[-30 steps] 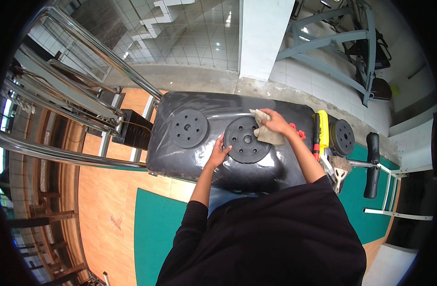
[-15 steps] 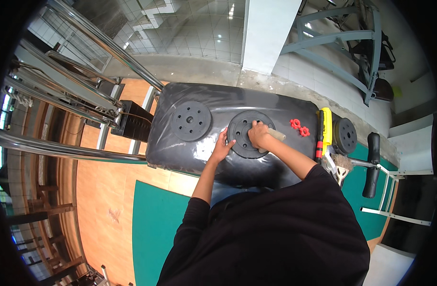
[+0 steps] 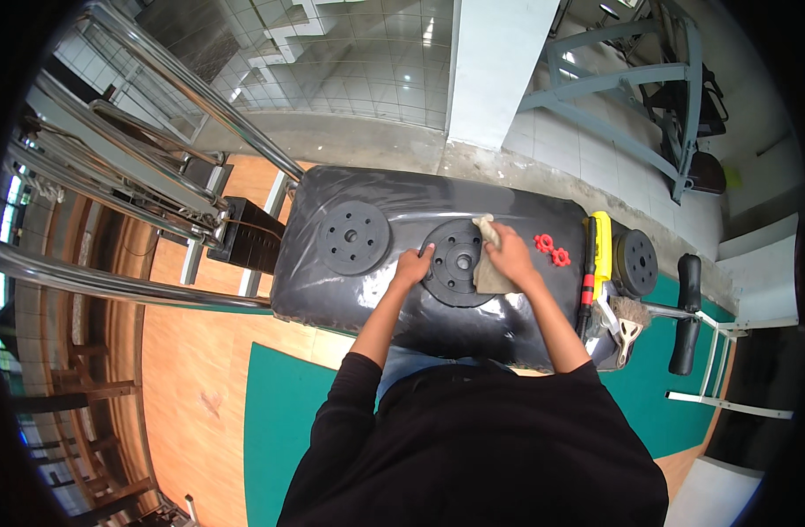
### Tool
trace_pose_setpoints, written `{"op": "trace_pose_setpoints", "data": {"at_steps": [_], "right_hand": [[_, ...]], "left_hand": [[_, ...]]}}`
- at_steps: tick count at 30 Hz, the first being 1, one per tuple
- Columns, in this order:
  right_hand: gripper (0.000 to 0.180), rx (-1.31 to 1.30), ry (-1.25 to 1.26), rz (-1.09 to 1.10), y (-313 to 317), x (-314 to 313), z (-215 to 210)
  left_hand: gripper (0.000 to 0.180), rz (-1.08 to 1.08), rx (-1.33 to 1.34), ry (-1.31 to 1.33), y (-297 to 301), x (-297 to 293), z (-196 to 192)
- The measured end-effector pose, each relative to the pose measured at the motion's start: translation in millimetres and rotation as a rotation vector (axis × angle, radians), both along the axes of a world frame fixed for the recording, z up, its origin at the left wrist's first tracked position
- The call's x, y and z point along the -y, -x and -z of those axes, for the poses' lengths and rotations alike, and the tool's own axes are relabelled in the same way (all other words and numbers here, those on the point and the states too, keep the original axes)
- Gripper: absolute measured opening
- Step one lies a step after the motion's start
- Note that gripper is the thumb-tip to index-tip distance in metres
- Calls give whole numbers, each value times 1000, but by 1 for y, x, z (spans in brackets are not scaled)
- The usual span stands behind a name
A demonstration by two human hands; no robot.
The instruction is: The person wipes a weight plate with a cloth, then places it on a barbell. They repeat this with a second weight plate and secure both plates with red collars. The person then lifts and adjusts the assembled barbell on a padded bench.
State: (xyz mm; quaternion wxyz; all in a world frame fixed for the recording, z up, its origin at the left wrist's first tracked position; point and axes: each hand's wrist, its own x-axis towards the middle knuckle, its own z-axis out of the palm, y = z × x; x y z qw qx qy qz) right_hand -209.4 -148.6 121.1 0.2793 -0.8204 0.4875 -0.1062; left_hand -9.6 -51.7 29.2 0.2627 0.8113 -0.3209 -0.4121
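Observation:
A black round weight plate point(image 3: 453, 286) with a ring of holes lies on a black padded bench point(image 3: 525, 202). My left hand point(image 3: 411, 267) grips its left edge, thumb on top. In my right hand point(image 3: 510, 255) is a beige cloth point(image 3: 493, 276), pressed against the plate's right side and covering part of it. A second black weight plate point(image 3: 367, 250) lies flat to the left, apart from my hands. Two red star-shaped knobs point(image 3: 552, 250) sit on the bench just right of my right hand.
At the bench's right end are a yellow tool point(image 3: 601, 246), a black bar with a red band point(image 3: 587, 272), a brush point(image 3: 629, 314) and another weight plate point(image 3: 637, 262). Chrome rails point(image 3: 139, 283) of a weight machine stand at left. A grey metal frame point(image 3: 631, 83) stands at far right.
My right hand has shifted from the plate's middle to its right side, and the cloth now spreads out below it. My left hand has closed from spread fingers onto the plate's edge.

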Motion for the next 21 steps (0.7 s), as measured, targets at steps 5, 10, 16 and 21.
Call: {"op": "trace_pose_setpoints", "data": {"at_steps": [5, 10, 16, 21], "right_hand": [[46, -533, 476, -438, -49, -86, 65], [44, -458, 479, -584, -34, -130, 52], [45, -356, 465, -591, 34, -129, 47], [48, -346, 483, -470, 84, -106, 41]], "left_hand": [[64, 38, 23, -93, -4, 14, 24], [60, -15, -1, -7, -3, 5, 23], [62, -83, -117, 71, -7, 0, 24], [64, -78, -168, 51, -11, 2, 31]]}}
